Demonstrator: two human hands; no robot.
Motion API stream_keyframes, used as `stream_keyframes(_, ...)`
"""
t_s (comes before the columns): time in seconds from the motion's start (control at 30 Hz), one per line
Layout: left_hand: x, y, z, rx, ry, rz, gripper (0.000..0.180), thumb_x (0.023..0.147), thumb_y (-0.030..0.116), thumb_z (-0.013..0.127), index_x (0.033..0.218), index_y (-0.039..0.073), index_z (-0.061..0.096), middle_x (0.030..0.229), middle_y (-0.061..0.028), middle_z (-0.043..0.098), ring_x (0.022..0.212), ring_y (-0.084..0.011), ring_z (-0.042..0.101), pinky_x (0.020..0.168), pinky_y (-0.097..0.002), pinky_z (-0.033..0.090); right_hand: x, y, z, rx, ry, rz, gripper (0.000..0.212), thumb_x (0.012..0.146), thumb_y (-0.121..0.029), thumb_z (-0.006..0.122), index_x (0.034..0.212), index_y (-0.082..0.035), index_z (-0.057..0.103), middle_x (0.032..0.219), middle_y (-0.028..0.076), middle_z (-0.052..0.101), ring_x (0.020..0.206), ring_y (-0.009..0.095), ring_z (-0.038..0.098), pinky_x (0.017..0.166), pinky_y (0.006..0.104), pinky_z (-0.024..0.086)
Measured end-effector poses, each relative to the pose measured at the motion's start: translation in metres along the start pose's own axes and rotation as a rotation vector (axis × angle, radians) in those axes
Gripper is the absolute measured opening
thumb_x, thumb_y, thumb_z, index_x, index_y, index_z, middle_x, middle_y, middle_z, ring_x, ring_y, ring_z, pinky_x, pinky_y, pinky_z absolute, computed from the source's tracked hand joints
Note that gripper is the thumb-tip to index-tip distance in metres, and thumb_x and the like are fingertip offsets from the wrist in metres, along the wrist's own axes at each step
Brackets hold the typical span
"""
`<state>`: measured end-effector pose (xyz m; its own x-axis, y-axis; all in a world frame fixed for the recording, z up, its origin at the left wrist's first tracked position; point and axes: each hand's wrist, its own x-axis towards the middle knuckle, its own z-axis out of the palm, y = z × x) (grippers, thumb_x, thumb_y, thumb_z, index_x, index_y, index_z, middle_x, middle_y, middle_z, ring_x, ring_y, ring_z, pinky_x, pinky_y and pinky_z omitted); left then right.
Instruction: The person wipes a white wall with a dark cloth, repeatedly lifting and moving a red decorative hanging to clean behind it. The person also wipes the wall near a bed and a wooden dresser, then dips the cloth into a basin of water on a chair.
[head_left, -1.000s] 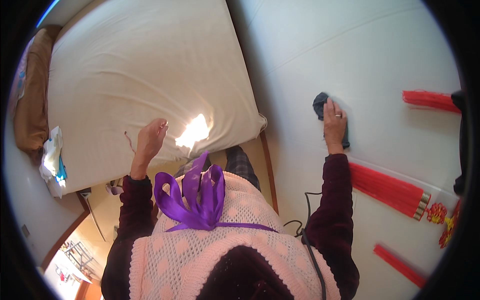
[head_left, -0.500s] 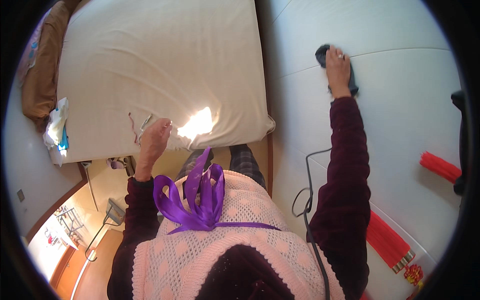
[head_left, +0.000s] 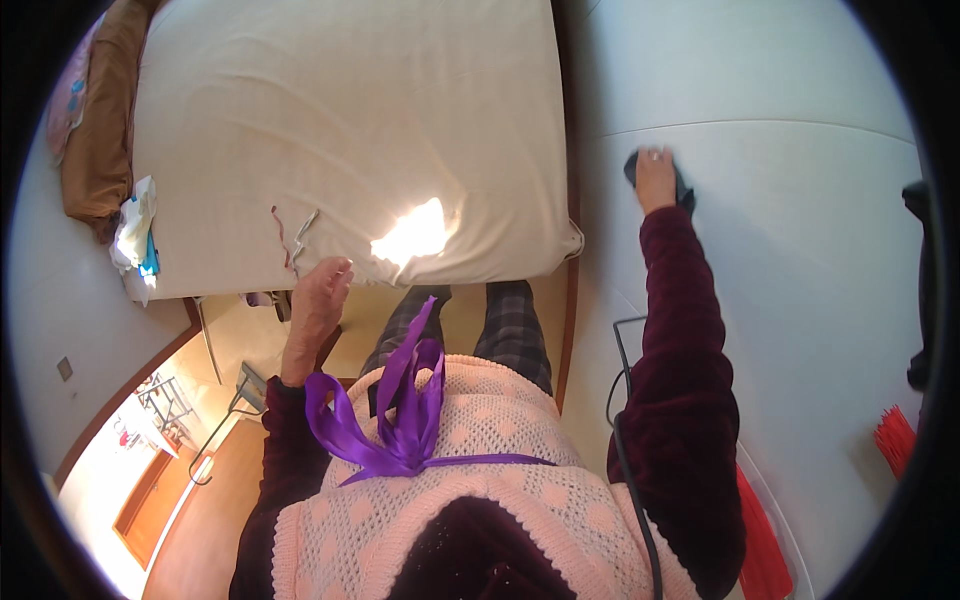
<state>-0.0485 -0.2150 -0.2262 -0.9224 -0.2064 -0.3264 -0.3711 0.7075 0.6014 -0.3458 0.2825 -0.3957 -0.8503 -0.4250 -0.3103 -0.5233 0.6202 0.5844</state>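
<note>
My right hand (head_left: 655,182) presses a dark grey cloth (head_left: 685,192) flat against a white panelled surface (head_left: 780,220) on the right. The cloth shows on both sides of the hand, and its middle is hidden under the palm. My left hand (head_left: 318,300) hovers by the near edge of the bed (head_left: 350,120), fingers loosely bent and apart, holding nothing. Just beyond it, a thin reddish cord (head_left: 281,235) and a pale, narrow strip (head_left: 303,232) lie on the cream bed sheet.
A brown folded bundle (head_left: 105,140) and a white-and-blue plastic bag (head_left: 136,230) lie along the bed's left side. Red tassels (head_left: 760,545) hang at the lower right. A black cable (head_left: 622,430) runs beside my right arm. A long-handled dustpan (head_left: 250,388) stands at the lower left.
My right hand has drawn the cloth closer to me along the white surface. My left hand's fingers have loosened and extended slightly. The whole view has shifted, with the bed now further right.
</note>
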Motion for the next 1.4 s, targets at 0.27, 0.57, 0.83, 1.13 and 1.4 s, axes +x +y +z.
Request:
stream_keyframes(0.27, -0.002, -0.008, 0.006, 0.015, -0.045, -0.006, 0.016, 0.092, 0.010, 0.064, 0.106, 0.003, 0.063, 0.088, -0.0099, 0.068, 0.075, -0.0204, 0.066, 0.068, -0.0319, 0.053, -0.173, -0.069, 0.046, -0.001, -0.549, -0.466, 0.028, 0.092, -0.027, 0.055, 0.113, -0.021, 0.073, 0.126, 0.001, 0.061, 0.130, 0.021, 0.046, 0.109, 0.0451, 0.026)
stream_keyframes(0.57, 0.016, -0.010, 0.004, -0.029, -0.058, 0.058, 0.015, 0.092, 0.009, 0.063, 0.106, 0.002, 0.063, 0.089, -0.0120, 0.069, 0.075, -0.0231, 0.068, 0.067, -0.0332, 0.054, -0.049, -0.005, 0.004, -0.013, -0.139, -0.165, 0.028, 0.089, -0.015, 0.056, 0.113, -0.006, 0.067, 0.121, 0.009, 0.059, 0.117, 0.023, 0.054, 0.100, 0.0409, 0.037)
stream_keyframes(0.83, 0.001, -0.002, 0.019, 0.029, -0.070, -0.108, 0.016, 0.091, 0.010, 0.064, 0.106, 0.003, 0.062, 0.091, -0.0160, 0.067, 0.078, -0.0302, 0.067, 0.067, -0.0359, 0.053, 0.084, 0.030, -0.005, -0.009, 0.158, -0.085, 0.021, 0.090, -0.021, 0.055, 0.105, -0.016, 0.070, 0.116, 0.002, 0.058, 0.113, 0.019, 0.052, 0.095, 0.0396, 0.037)
stream_keyframes(1.13, -0.014, 0.001, 0.054, 0.001, -0.111, -0.290, 0.017, 0.090, 0.007, 0.065, 0.106, 0.002, 0.062, 0.092, -0.0164, 0.067, 0.081, -0.0335, 0.068, 0.069, -0.0364, 0.053, 0.072, -0.065, 0.113, -0.060, -0.048, -0.263, 0.025, 0.090, -0.022, 0.054, 0.107, -0.015, 0.071, 0.118, 0.002, 0.058, 0.115, 0.019, 0.051, 0.100, 0.0411, 0.035)
stream_keyframes(1.4, -0.018, -0.002, 0.050, -0.001, -0.111, -0.267, 0.016, 0.093, 0.011, 0.065, 0.106, 0.003, 0.064, 0.091, -0.0129, 0.069, 0.078, -0.0247, 0.067, 0.069, -0.0338, 0.053, -0.103, -0.129, 0.134, -0.109, -0.542, -0.584, 0.032, 0.099, -0.031, 0.047, 0.116, -0.024, 0.072, 0.122, -0.005, 0.065, 0.123, 0.017, 0.051, 0.099, 0.0417, 0.032)
